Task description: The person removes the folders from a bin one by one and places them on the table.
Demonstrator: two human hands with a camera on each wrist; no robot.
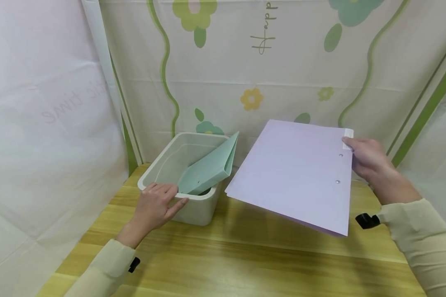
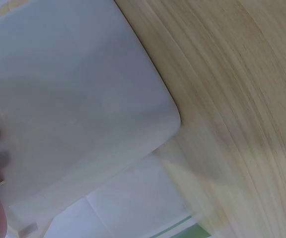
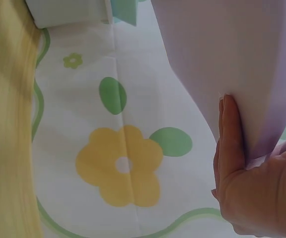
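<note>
Wood-grained table (image 1: 245, 272) backed by pale cloth (image 1: 215, 62) printed with flowers. Left hand (image 1: 156, 204): fingers curled over the near rim of a white bin (image 1: 198, 211), a green folder (image 1: 208, 165) tilted inside. Right hand (image 1: 369, 159): thumb and fingers pinching a lilac folder (image 1: 297, 169) above the table, right of the bin.

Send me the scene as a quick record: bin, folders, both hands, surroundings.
Bin: white, standing on the wood-grain table
Green folder: tilted inside the bin, upper end above the rim
Lilac folder: held above the table, outside the bin
Left hand: grips the bin's near rim
Right hand: pinches the lilac folder's right edge, thumb on its white label
Backdrop: cloth printed with flowers
</note>
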